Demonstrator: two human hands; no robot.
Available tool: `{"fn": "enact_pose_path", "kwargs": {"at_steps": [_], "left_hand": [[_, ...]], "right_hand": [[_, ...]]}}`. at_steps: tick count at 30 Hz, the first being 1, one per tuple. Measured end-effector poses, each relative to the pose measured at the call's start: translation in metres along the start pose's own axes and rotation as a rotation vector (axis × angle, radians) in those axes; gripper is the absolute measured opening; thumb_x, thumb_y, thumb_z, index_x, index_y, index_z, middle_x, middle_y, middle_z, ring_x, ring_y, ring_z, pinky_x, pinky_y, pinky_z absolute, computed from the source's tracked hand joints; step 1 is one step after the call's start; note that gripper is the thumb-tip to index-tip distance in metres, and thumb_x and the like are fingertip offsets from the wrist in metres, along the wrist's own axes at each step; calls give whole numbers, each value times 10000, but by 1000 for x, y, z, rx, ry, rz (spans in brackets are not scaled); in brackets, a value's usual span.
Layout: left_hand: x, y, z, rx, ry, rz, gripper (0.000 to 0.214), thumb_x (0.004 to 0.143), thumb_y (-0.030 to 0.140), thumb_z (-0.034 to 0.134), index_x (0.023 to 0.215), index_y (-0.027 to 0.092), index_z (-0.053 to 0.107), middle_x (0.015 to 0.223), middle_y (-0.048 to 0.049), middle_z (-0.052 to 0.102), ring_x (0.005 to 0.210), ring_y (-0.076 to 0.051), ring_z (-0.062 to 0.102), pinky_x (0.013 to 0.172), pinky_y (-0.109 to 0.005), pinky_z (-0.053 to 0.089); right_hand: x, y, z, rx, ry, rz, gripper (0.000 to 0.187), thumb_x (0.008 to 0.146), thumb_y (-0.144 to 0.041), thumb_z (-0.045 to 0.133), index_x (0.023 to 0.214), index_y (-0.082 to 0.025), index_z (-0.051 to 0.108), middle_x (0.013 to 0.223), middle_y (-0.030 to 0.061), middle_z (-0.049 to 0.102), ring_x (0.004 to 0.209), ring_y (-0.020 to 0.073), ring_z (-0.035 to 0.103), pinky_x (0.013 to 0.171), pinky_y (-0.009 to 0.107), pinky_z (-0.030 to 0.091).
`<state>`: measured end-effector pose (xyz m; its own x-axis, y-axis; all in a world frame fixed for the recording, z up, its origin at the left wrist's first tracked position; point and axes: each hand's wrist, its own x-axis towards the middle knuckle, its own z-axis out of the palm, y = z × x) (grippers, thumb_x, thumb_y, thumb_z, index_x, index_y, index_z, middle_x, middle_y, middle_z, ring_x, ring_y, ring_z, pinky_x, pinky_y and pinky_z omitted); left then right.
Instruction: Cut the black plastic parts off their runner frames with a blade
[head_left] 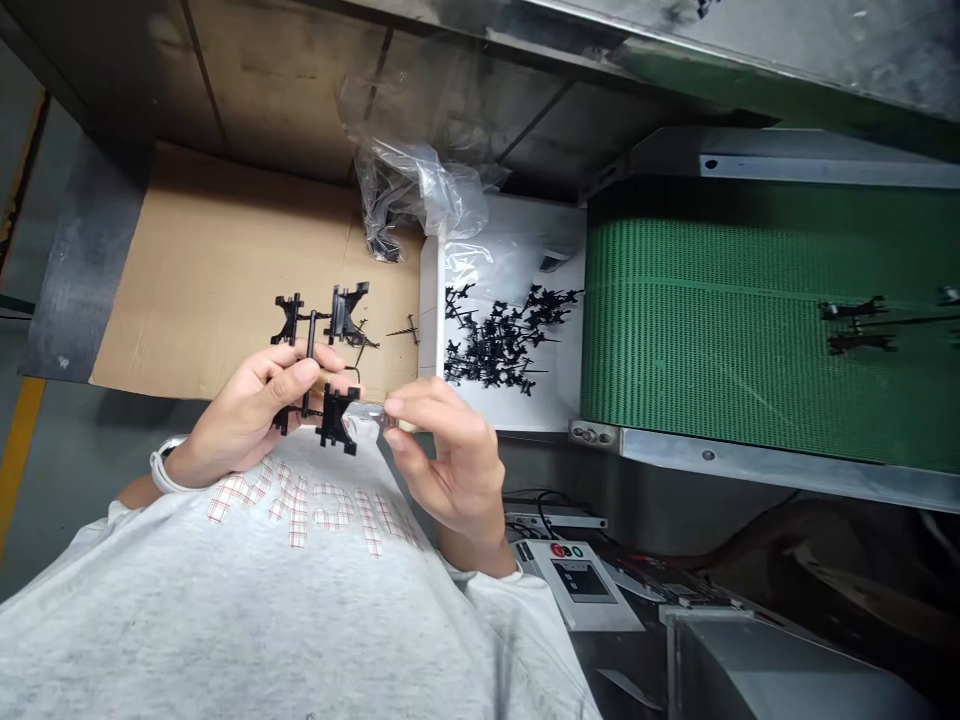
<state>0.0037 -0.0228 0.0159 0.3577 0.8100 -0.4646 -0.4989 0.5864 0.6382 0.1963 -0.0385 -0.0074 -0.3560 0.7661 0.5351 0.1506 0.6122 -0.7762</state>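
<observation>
My left hand (251, 415) pinches the central bar of a black plastic sprue frame (311, 345) between thumb and fingers. Moulded bracket-like parts stick out at its ends, among them one part (339, 420) hanging beside my fingertips and another part (347, 312) farther from my body. To the right of the frame is my right hand (450, 455), its thumb and index fingertips curled towards each other with a small gap. I see nothing plainly held there. Below the hands is my light grey shirt.
Flattened cardboard (217, 260) covers the bench, with a loose black sprue (409, 330) on it. A white box (555, 400) holds several black sprues (502, 345) and clear plastic bags (427, 190) lie at its back. A green conveyor belt (675, 330) carries black parts (855, 325). A control panel (581, 580) stands nearby.
</observation>
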Motion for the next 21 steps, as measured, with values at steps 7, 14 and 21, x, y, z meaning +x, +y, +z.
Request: {"fn": "enact_pose_path", "kwargs": {"at_steps": [7,14,21], "left_hand": [[0,-1,-1,34,23,19,335,706,423,841,816,155,673,652,36,686,521,-72,631,575,-170,581],[0,-4,-2,-11,28,23,332,725,435,824,846,167,672,689,29,724,549,-73,676,546,-123,565],[-1,-3,-1,-9,-34,15,288,781,408,789,885,165,675,747,7,767,538,-85,680,534,-150,579]], "right_hand": [[2,0,1,-30,14,16,448,902,-109,574,1329,-229,506,905,33,668,731,155,600,625,306,543],[-2,-1,4,48,16,-56,367,902,-100,574,1256,-196,560,891,44,668,769,149,631,662,297,554],[-6,-2,6,78,32,-11,383,897,-111,590,1264,-203,533,886,37,656,758,152,626,663,315,565]]}}
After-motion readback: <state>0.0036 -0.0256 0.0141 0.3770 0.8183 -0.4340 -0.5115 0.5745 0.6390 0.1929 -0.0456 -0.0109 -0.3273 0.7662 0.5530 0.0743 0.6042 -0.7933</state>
